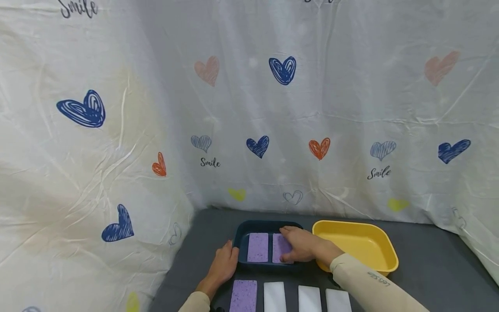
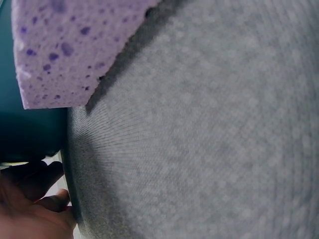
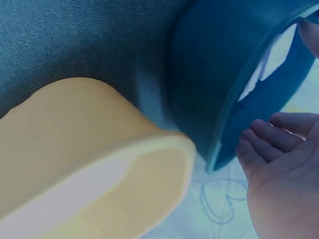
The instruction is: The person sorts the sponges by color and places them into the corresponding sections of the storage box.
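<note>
A dark blue basin [image 1: 241,249] holds two purple sponges side by side, the left sponge [image 1: 257,247] and the right sponge [image 1: 277,248]. My left hand [image 1: 225,263] rests against the basin's left end, its fingers on the outer wall. In the left wrist view the fingers touch the basin's end. Over the right sponge lies my right hand [image 1: 302,245], fingers at its far end and thumb near its front end. The right wrist view has these fingers [image 3: 264,142] reaching loosely inside the basin [image 3: 209,64], with space between fingers and thumb.
A yellow basin [image 1: 383,260] stands right of the blue one, under my right forearm. In front lie a purple sponge [image 1: 243,296] and three white blocks, the left block [image 1: 274,297], middle block [image 1: 309,298] and right block [image 1: 338,300]. A heart-print curtain [image 1: 292,112] hangs behind the grey table [image 1: 425,260].
</note>
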